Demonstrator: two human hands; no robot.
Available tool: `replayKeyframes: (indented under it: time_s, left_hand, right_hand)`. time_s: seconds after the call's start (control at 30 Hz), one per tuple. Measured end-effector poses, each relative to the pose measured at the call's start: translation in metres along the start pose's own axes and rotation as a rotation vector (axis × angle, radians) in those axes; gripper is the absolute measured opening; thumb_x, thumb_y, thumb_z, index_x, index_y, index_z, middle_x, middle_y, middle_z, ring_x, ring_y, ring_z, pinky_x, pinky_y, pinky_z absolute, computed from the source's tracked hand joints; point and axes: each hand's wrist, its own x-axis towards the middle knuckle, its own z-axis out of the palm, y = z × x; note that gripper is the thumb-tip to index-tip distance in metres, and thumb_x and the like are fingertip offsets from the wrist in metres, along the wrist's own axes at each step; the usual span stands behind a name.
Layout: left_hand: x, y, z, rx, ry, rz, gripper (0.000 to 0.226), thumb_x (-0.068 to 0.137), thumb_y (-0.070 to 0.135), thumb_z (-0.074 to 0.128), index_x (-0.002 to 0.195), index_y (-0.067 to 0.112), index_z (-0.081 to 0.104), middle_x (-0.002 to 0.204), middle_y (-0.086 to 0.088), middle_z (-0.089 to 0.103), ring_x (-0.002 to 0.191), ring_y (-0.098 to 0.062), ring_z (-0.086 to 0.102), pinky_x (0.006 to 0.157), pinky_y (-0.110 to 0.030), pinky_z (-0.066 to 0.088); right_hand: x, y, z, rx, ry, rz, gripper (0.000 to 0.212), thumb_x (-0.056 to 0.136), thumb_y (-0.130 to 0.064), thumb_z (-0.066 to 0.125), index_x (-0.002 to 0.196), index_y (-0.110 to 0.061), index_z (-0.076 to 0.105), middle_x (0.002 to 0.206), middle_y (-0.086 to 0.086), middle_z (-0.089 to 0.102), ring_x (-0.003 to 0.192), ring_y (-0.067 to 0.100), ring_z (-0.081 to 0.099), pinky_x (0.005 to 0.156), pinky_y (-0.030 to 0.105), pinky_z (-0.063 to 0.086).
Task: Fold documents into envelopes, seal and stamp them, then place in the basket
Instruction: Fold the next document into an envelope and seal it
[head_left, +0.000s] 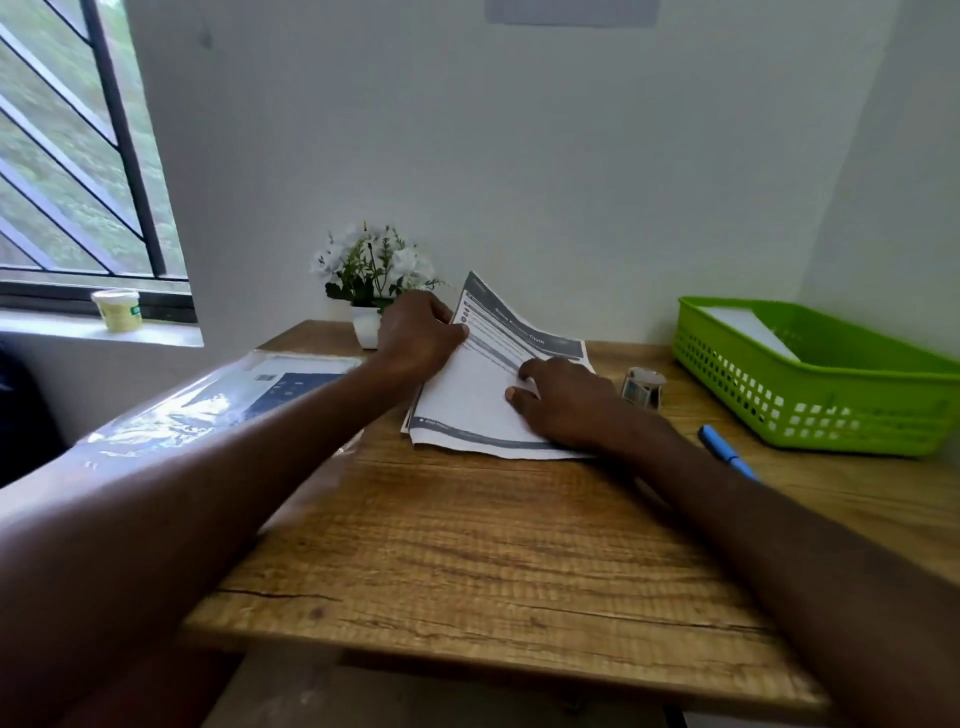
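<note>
A printed document (478, 395) with grey header bands lies on a thin stack of sheets at the far middle of the wooden table (467, 545). My left hand (415, 332) grips its far left edge and lifts the top part, which curls up toward the wall. My right hand (571, 402) rests on the sheet's right half, fingers bent and pressing it down. A green plastic basket (779, 395) stands at the right with a white envelope (753, 325) inside it. A small stamp (643, 385) stands just right of my right hand.
A blue pen (724, 451) lies in front of the basket. A clear plastic packet (218, 400) with a printed insert lies at the table's left. A potted white-flower plant (371, 280) stands against the wall. A small tub (118, 309) sits on the window sill.
</note>
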Motion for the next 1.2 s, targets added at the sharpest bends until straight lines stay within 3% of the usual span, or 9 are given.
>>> replayKeyframes:
  time_s: [0.13, 0.37, 0.5, 0.63, 0.73, 0.83, 0.97, 1.07, 1.2]
  left_hand:
    - [0.005, -0.009, 0.003, 0.105, 0.046, 0.116, 0.021, 0.085, 0.026, 0.084, 0.1, 0.018, 0.072, 0.098, -0.002, 0.074, 0.09, -0.019, 0.067, 0.081, -0.036, 0.055]
    - [0.003, -0.02, 0.0, -0.006, 0.093, 0.168, 0.013, 0.092, 0.025, 0.076, 0.089, 0.018, 0.066, 0.084, 0.006, 0.067, 0.078, -0.008, 0.06, 0.064, -0.025, 0.044]
    - [0.004, -0.006, -0.011, -0.381, -0.001, 0.09, 0.013, 0.095, 0.016, 0.071, 0.086, 0.016, 0.061, 0.083, -0.001, 0.067, 0.072, -0.012, 0.062, 0.068, -0.029, 0.05]
    - [0.002, 0.008, -0.026, -0.792, -0.127, -0.009, 0.013, 0.094, 0.018, 0.056, 0.098, 0.006, 0.058, 0.104, -0.026, 0.066, 0.087, -0.034, 0.067, 0.078, -0.043, 0.055]
    - [0.0, 0.006, -0.029, -0.966, -0.259, -0.079, 0.04, 0.088, 0.023, 0.05, 0.121, 0.002, 0.057, 0.119, -0.03, 0.068, 0.1, -0.044, 0.066, 0.086, -0.049, 0.054]
    - [0.0, 0.003, -0.029, -1.037, -0.331, -0.128, 0.034, 0.094, 0.015, 0.04, 0.114, 0.003, 0.064, 0.109, -0.023, 0.073, 0.092, -0.039, 0.069, 0.081, -0.042, 0.057]
    - [-0.002, 0.005, -0.027, -1.022, -0.366, -0.094, 0.033, 0.085, 0.01, 0.045, 0.109, -0.002, 0.064, 0.105, -0.023, 0.075, 0.086, -0.036, 0.072, 0.076, -0.04, 0.06]
    - [0.0, 0.002, -0.025, -0.991, -0.346, -0.066, 0.048, 0.083, 0.016, 0.063, 0.125, -0.006, 0.06, 0.115, -0.03, 0.072, 0.093, -0.042, 0.071, 0.079, -0.045, 0.062]
    - [0.001, -0.001, -0.027, -0.887, -0.211, -0.016, 0.018, 0.094, 0.015, 0.072, 0.107, 0.003, 0.071, 0.098, -0.019, 0.079, 0.08, -0.032, 0.077, 0.069, -0.04, 0.064]
  right_hand:
    - [-0.001, 0.0, -0.004, 0.009, 0.061, -0.023, 0.05, 0.1, -0.054, 0.05, 0.138, -0.022, 0.052, 0.141, 0.009, 0.055, 0.126, 0.027, 0.055, 0.103, 0.045, 0.047]
    - [0.001, -0.001, -0.012, 0.143, 0.3, -0.035, 0.042, 0.098, -0.041, 0.059, 0.134, -0.02, 0.058, 0.135, 0.006, 0.059, 0.118, 0.025, 0.059, 0.089, 0.034, 0.045]
    - [0.002, -0.001, -0.019, 0.282, 0.465, 0.032, 0.044, 0.099, -0.038, 0.06, 0.138, -0.019, 0.055, 0.136, 0.009, 0.057, 0.121, 0.027, 0.057, 0.091, 0.031, 0.041]
    - [0.004, 0.005, -0.032, 0.469, 0.604, 0.13, 0.059, 0.1, -0.045, 0.058, 0.15, -0.019, 0.04, 0.146, 0.013, 0.05, 0.131, 0.03, 0.051, 0.102, 0.033, 0.038]
    - [0.005, 0.01, -0.042, 0.767, 0.597, 0.218, 0.07, 0.096, -0.058, 0.059, 0.153, -0.023, 0.035, 0.149, 0.012, 0.05, 0.134, 0.029, 0.051, 0.109, 0.04, 0.042]
    - [0.007, 0.014, -0.051, 1.044, 0.573, 0.321, 0.069, 0.094, -0.057, 0.063, 0.148, -0.02, 0.042, 0.138, 0.004, 0.053, 0.122, 0.022, 0.054, 0.099, 0.032, 0.043]
    - [0.011, 0.025, -0.052, 1.312, 0.509, 0.298, 0.033, 0.087, -0.031, 0.08, 0.114, -0.013, 0.072, 0.108, 0.006, 0.077, 0.091, 0.025, 0.072, 0.08, 0.035, 0.058]
    - [0.01, 0.027, -0.051, 1.362, 0.474, 0.264, 0.011, 0.084, -0.014, 0.081, 0.094, -0.014, 0.077, 0.093, 0.01, 0.079, 0.083, 0.03, 0.075, 0.083, 0.047, 0.061]
    - [0.008, 0.023, -0.052, 1.497, 0.364, 0.251, 0.029, 0.075, -0.025, 0.087, 0.097, -0.008, 0.077, 0.101, 0.016, 0.078, 0.085, 0.033, 0.075, 0.087, 0.053, 0.06]
